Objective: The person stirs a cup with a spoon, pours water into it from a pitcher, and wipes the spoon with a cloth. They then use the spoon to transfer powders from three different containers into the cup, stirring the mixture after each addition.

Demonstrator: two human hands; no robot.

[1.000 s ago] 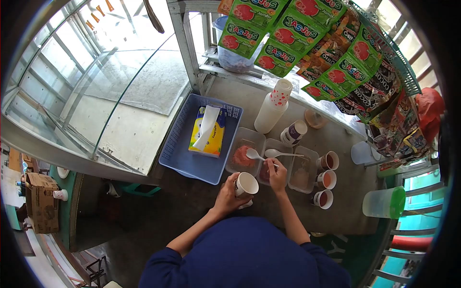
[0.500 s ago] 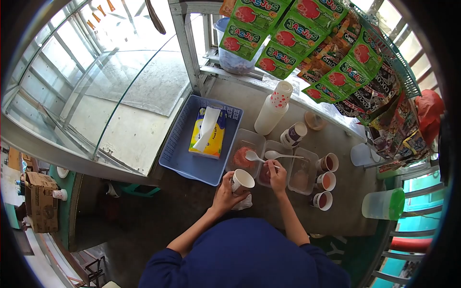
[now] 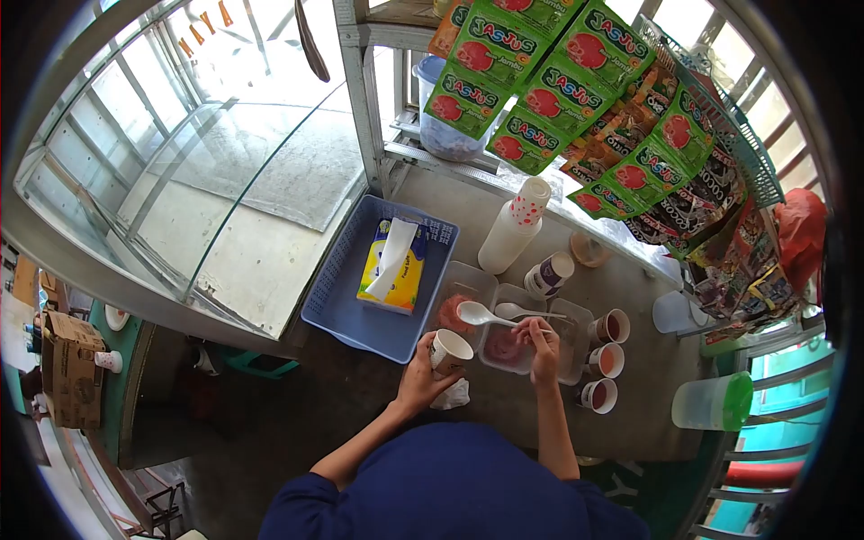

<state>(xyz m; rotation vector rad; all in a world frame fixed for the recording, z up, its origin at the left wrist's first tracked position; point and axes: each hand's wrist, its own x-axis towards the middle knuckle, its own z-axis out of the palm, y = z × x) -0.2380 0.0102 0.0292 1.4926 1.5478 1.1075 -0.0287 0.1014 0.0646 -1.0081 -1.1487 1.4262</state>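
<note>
Counter, grey, crowded — I log it first. Blue tray at its left end, tissue pack inside. Three clear tubs in a row; the middle tub holds red filling. Paper cup: gripped around its side by my left hand, tilted toward the tubs, just beside the middle one. White spoon: its handle pinched in my right hand, bowl raised above the tubs. I judge the fill goes best with the cup's rim close under the spoon — a slow tip, no spill on the counter.
</note>
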